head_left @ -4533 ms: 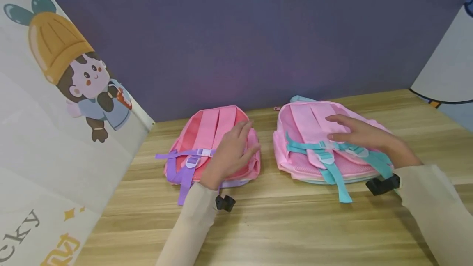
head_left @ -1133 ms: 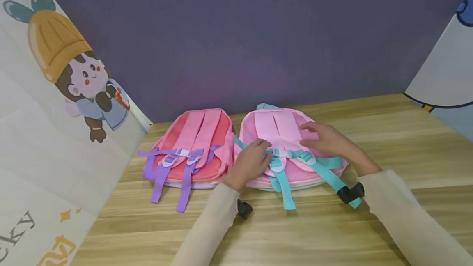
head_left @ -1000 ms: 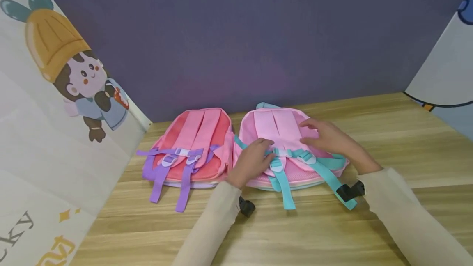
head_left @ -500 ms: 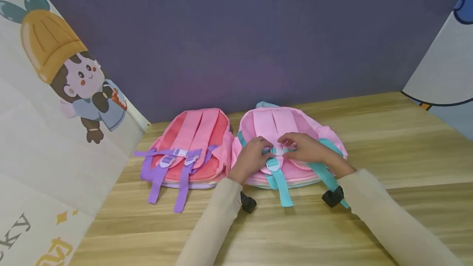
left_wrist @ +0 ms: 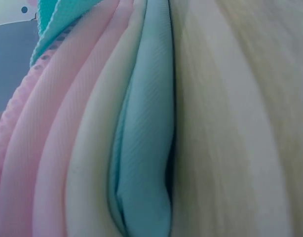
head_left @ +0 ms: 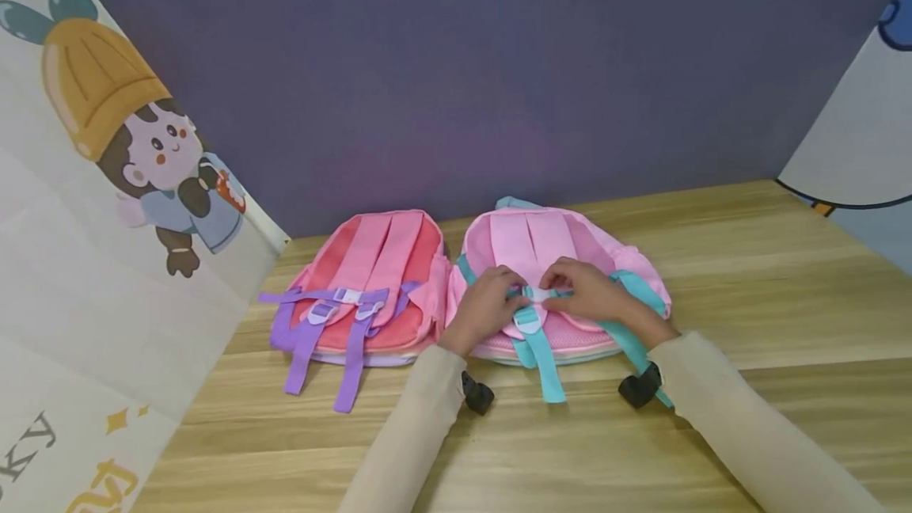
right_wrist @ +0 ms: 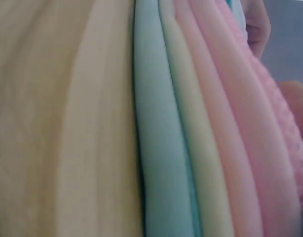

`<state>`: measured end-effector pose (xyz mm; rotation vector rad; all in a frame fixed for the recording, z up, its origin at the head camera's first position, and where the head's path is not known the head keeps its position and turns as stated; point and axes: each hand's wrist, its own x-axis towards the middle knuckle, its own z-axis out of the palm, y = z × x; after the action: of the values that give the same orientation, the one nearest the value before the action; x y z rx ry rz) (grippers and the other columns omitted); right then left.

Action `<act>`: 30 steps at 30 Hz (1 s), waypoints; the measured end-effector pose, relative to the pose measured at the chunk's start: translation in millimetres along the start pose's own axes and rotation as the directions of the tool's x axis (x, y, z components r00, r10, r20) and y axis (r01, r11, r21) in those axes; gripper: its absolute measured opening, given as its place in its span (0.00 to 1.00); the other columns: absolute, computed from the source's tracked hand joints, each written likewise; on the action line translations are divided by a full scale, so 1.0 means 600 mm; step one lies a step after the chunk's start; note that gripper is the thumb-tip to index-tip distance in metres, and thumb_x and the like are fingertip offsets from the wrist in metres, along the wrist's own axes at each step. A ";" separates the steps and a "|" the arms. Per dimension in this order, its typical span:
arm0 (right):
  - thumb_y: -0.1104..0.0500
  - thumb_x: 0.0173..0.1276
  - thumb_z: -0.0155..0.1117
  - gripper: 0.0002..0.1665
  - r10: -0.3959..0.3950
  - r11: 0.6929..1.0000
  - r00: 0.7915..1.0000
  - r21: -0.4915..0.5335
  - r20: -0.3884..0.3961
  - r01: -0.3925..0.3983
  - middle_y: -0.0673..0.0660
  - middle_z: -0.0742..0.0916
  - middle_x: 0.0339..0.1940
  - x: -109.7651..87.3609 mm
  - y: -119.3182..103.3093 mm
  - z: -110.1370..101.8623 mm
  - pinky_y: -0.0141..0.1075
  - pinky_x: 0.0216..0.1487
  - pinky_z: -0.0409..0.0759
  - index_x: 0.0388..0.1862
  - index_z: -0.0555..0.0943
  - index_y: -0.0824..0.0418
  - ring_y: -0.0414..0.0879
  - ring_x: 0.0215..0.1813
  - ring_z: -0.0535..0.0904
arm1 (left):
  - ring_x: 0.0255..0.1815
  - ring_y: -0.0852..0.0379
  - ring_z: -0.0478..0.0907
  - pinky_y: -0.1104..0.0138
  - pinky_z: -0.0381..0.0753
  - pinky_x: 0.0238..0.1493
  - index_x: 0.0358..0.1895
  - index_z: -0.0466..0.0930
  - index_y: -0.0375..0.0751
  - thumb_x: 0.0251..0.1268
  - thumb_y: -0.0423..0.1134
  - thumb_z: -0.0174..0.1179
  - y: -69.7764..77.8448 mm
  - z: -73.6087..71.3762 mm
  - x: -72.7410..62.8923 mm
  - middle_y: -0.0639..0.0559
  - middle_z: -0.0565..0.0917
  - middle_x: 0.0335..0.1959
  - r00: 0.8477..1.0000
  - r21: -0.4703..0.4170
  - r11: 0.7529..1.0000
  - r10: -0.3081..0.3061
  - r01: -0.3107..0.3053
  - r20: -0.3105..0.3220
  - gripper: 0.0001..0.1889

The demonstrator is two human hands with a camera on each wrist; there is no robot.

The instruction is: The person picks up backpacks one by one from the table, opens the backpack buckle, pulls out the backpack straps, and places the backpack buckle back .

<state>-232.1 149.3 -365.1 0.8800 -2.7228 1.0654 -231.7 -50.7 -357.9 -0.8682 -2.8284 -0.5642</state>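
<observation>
A light pink backpack (head_left: 514,237) lies on the table with its shoulder straps facing up. A teal strap crosses its middle, joined by a white side-release buckle (head_left: 539,294). My left hand (head_left: 486,309) pinches the buckle's left end with curled fingers. From the other side, my right hand (head_left: 590,291) pinches its right end between thumb and fingers. A loose teal strap end (head_left: 549,374) hangs over the bag's lower edge. Close up in the left wrist view is the bag's layered lower side (left_wrist: 146,123); part of a hand (right_wrist: 257,24) shows in the right wrist view.
A coral-pink backpack (head_left: 370,248) with purple straps (head_left: 349,378) lies against the light pink one on the left. Behind both stands a dark purple partition (head_left: 456,77). A white panel with a cartoon figure (head_left: 171,149) borders the wooden table (head_left: 541,450) on the left.
The light pink backpack has shifted left, up beside the coral one. My left hand went from the coral bag to the light pink one; my right hand came left onto the buckle.
</observation>
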 end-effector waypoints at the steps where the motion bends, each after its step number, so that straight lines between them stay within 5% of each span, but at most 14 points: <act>1: 0.61 0.57 0.71 0.11 0.002 1.000 1.000 0.005 -0.004 -0.002 0.52 0.81 0.36 -0.001 0.002 0.001 0.40 0.47 0.76 0.38 0.80 0.61 0.46 0.41 0.77 | 0.49 0.54 0.76 0.65 0.75 0.52 0.46 0.83 0.41 0.64 0.44 0.61 0.000 0.000 0.000 0.51 0.82 0.44 1.000 -0.011 1.000 0.006 -0.006 0.000 0.13; 16: 0.60 0.57 0.70 0.11 0.024 0.999 1.000 0.025 -0.002 -0.024 0.51 0.80 0.31 -0.010 -0.001 0.012 0.34 0.39 0.74 0.38 0.79 0.61 0.42 0.35 0.73 | 0.45 0.52 0.78 0.62 0.76 0.52 0.43 0.84 0.36 0.61 0.45 0.63 -0.008 -0.003 -0.003 0.46 0.83 0.39 0.999 -0.150 0.987 0.051 -0.048 0.014 0.15; 22: 0.65 0.54 0.68 0.11 0.028 1.000 0.999 0.005 -0.017 -0.028 0.50 0.79 0.30 -0.009 -0.001 0.016 0.33 0.38 0.73 0.36 0.79 0.59 0.42 0.34 0.72 | 0.39 0.55 0.78 0.67 0.77 0.44 0.38 0.85 0.35 0.59 0.43 0.65 0.000 -0.005 -0.004 0.48 0.83 0.34 0.995 -0.135 0.986 0.093 -0.097 -0.040 0.13; 30: 0.65 0.52 0.68 0.10 0.026 0.999 0.998 -0.022 -0.054 -0.028 0.50 0.80 0.28 -0.007 -0.001 0.016 0.33 0.37 0.74 0.34 0.80 0.60 0.41 0.33 0.73 | 0.38 0.54 0.77 0.67 0.76 0.43 0.41 0.85 0.36 0.56 0.41 0.68 0.008 -0.002 -0.001 0.48 0.81 0.35 0.999 -0.090 0.995 0.043 -0.046 -0.027 0.13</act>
<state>-227.2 145.1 -373.1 0.8021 -2.7049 1.0455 -228.7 -47.7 -355.3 -0.9302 -2.7725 -0.6976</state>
